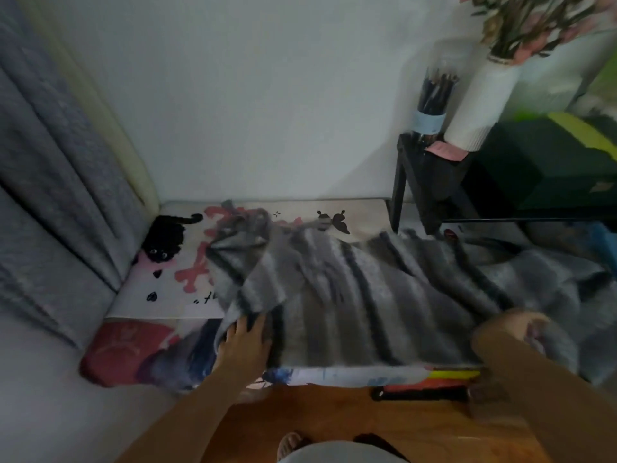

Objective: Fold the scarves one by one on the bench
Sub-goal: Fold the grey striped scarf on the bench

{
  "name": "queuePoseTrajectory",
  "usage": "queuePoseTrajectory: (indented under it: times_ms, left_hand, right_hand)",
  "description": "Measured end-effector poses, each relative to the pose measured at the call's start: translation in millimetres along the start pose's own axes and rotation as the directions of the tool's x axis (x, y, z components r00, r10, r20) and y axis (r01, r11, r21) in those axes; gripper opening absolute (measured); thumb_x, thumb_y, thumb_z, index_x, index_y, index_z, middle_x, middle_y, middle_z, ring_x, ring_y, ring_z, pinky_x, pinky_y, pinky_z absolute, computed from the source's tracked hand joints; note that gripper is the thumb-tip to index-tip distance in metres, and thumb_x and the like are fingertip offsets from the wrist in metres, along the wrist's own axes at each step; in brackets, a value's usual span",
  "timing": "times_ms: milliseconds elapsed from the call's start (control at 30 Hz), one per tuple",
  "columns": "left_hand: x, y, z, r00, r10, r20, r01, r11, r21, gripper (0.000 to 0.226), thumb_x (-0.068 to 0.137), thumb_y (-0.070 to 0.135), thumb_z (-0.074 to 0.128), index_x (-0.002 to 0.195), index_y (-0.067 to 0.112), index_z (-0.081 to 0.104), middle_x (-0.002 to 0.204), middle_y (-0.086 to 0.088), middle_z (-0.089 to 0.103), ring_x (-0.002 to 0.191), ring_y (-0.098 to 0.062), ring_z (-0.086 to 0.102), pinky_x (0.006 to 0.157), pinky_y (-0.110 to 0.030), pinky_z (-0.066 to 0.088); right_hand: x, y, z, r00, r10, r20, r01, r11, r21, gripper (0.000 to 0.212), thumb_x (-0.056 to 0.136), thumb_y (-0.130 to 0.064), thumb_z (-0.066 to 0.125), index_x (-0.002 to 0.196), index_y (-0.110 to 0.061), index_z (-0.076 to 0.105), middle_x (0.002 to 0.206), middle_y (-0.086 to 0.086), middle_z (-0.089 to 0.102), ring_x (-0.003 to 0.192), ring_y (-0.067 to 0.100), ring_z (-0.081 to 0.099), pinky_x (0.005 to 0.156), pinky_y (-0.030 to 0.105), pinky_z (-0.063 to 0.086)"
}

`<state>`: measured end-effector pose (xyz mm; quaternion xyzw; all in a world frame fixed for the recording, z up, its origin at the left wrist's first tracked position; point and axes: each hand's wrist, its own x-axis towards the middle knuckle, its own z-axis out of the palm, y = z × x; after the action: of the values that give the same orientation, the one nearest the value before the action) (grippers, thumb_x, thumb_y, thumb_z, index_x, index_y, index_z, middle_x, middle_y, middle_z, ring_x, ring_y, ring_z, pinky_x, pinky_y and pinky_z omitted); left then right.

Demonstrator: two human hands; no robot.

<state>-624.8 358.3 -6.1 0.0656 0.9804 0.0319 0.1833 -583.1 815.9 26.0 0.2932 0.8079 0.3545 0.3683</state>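
Currently a grey striped scarf (350, 295) lies spread across the bench (334, 375), its left end rumpled and turned back on itself, its right end trailing off toward the dark side table (430, 182).

Left hand (245, 339): flat on the scarf's near left edge, fingers straight, pressing rather than gripping.

Right hand (521, 329): blurred at the near right edge; appears curled round a bunch of the cloth, not certain.

Step in hand, by my reading: smoothing and squaring the scarf before the first fold. Next move likely calls for flattening the rumpled left end, then bringing one end over to meet the other with edges lined up.

Writing: bench cover (173, 295) shows a black cat, pink shapes and small dark marks; nothing legible. No brand visible.
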Motion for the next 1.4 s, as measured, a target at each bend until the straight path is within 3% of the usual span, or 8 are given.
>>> queuePoseTrajectory:
  times_ms: [200,367,500,633,767,1033,1233,1400]
  left_hand:
    - [9.5,-32.7,-19.7,0.792,-0.598,-0.121,0.350,0.607,-0.713,0.095,0.093,0.032,0.061,0.157,0.042,-0.010,0.164,-0.016,-0.001,0.145,-0.051,0.017,0.116,-0.064,0.029]
    - [20.3,-126.7,-15.3,0.607,-0.728,0.317,0.517,0.059,-0.854,0.092,0.085,0.039,0.062,0.160,0.014,0.014,0.159,-0.022,0.029,0.140,-0.048,0.039,0.106,-0.062,0.042]
    - [20.3,-166.7,-19.9,0.604,-0.791,0.097,0.552,0.327,-0.767,0.086,0.091,0.024,0.066,0.160,0.012,0.017,0.161,-0.031,0.017,0.146,-0.052,0.020,0.117,-0.064,0.018]
    - [33.3,-191.0,-9.2,0.920,-0.387,-0.063,0.321,0.835,-0.447,0.038,0.092,0.021,0.054,0.124,0.003,0.062,0.126,-0.025,0.061,0.115,-0.042,0.058,0.105,-0.054,0.041]
    - [47.7,-132.7,-68.8,0.917,-0.394,0.054,0.272,0.521,-0.809,0.022,0.095,0.012,0.048,0.102,0.002,0.066,0.106,-0.018,0.069,0.093,-0.035,0.065,0.084,-0.047,0.057]
    - [69.1,-71.8,-331.3,0.980,-0.115,-0.161,-0.197,-0.496,-0.846,0.034,0.101,0.019,0.053,0.126,-0.001,0.066,0.124,-0.022,0.069,0.114,-0.037,0.067,0.096,-0.050,0.057]
    - [5.8,-143.0,-310.1,0.898,-0.383,-0.215,-0.426,-0.636,-0.644,0.036,0.105,0.024,0.046,0.131,0.006,0.063,0.123,-0.012,0.071,0.115,-0.029,0.068,0.096,-0.041,0.057]
    - [3.8,-189.2,-129.6,0.750,-0.564,0.345,0.095,-0.424,-0.900,0.026,0.107,0.019,0.043,0.131,0.012,0.053,0.109,-0.011,0.060,0.077,-0.020,0.058,0.040,-0.020,0.051]
  right_hand:
    - [-86.7,-62.6,-98.5,0.822,-0.412,-0.393,0.534,0.798,0.280,0.056,0.098,-0.019,0.047,0.151,-0.016,0.030,0.154,0.014,0.032,0.138,0.036,0.036,0.107,0.048,0.042]
    - [-107.0,-128.4,-100.0,0.659,-0.745,-0.102,0.702,0.562,0.438,0.072,0.106,-0.032,0.038,0.159,-0.029,-0.010,0.163,0.004,-0.026,0.152,0.036,-0.010,0.122,0.044,0.022]
    - [-99.3,-135.0,-95.4,0.709,-0.698,-0.099,0.643,0.583,0.496,0.084,0.101,-0.046,0.045,0.157,-0.030,-0.015,0.162,0.007,-0.030,0.151,0.038,-0.016,0.121,0.049,0.022]
    - [-154.5,-146.7,-110.0,0.620,-0.685,-0.382,0.772,0.446,0.453,0.097,0.092,-0.058,0.056,0.159,-0.029,-0.008,0.165,0.006,-0.017,0.152,0.037,-0.006,0.121,0.050,0.019]
    - [-237.3,-197.7,-103.3,0.430,-0.752,-0.499,0.869,0.194,0.456,0.117,0.077,-0.070,0.061,0.153,-0.038,-0.021,0.164,-0.002,-0.024,0.151,0.032,-0.020,0.122,0.056,0.003]
    - [-202.6,-157.8,-216.0,0.832,-0.024,-0.554,0.553,-0.044,0.832,0.028,0.096,-0.017,0.056,0.123,-0.023,0.058,0.095,-0.004,0.064,0.092,0.020,0.068,0.081,0.037,0.059]
    - [-178.2,-75.8,-226.1,0.427,0.403,-0.810,0.809,0.230,0.541,0.040,0.071,0.008,0.070,0.110,-0.005,0.069,0.089,0.016,0.068,0.074,0.036,0.064,0.062,0.035,0.048]
    - [-152.1,-115.3,-148.3,0.406,0.226,-0.886,0.783,0.414,0.464,0.060,0.051,0.020,0.074,0.108,0.002,0.070,0.087,0.019,0.067,0.075,0.040,0.064,0.066,0.045,0.057]
